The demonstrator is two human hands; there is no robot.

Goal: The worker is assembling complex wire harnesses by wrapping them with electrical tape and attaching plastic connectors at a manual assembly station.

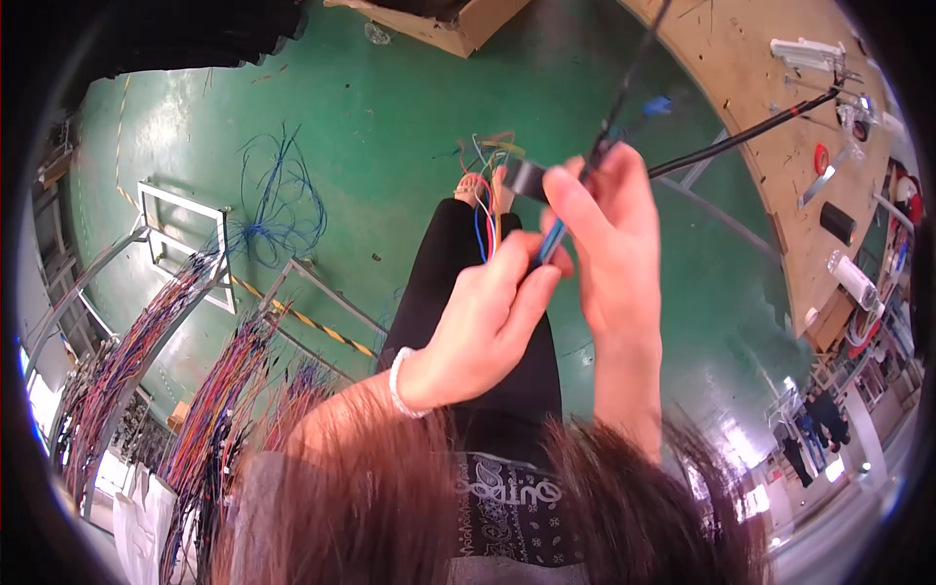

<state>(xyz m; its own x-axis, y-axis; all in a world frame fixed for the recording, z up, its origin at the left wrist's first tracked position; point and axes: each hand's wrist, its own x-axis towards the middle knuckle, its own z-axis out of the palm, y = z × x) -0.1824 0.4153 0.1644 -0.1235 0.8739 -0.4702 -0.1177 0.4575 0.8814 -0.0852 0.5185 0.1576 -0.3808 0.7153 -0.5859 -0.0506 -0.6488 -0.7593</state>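
My left hand [483, 317], with a white bracelet at the wrist, is closed round a bundle of thin wires [550, 241]. Red, white and blue wire ends [487, 226] come out of the grip and spread loosely above my feet. Just right of it, my right hand [616, 219] is closed, with a roll of black tape [527, 180] at its thumb and fingers. A dark taped harness branch [624, 93] runs up from the right hand. Some fingertips are hidden behind the wires and hand.
A wooden board [726, 68] with fixtures and tools curves along the right. From it a black cable [741, 138] stretches toward my right hand. Metal racks [185, 200] hung with many coloured wires stand left, beside a blue wire tangle [278, 210]. A cardboard box [458, 29] lies ahead.
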